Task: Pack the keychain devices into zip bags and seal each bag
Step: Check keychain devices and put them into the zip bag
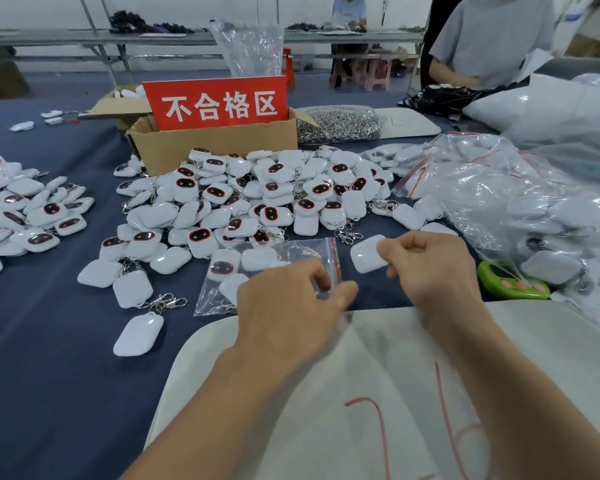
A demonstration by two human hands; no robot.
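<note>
Two bare hands in view. The left grip [291,299] has fingers curled and pinches the mouth end of one zip bag [288,249]. The right grip [433,268] is clamped on one device [366,254], thumb and fingertips on its right edge.

Bag: 1, clear, red zip strip at its right end, lying flat on the blue desk [49,375]. At least 3 devices show inside it; more may sit under the left grip, cannot tell. The held device sits just right of the red strip, outside the bag, near the left grip's fingertips but not touching them.

Held device: white, rounded rectangle, glossy, plain side to camera; its keychain clasp is not visible.

Loose devices: too many to count, in 2 heaps: a centre heap [257,195] behind the bag and a left heap [25,209]. Many show a dark face with a red rim, and silver clasps.

Also on the desk:
- 1 box [215,147] behind the centre heap, with 1 red sign [215,103].
- A mound of filled bags [499,202] at right.
- 1 green gadget [510,284] by the right grip.
- 1 white board [395,375] under both forearms.
</note>
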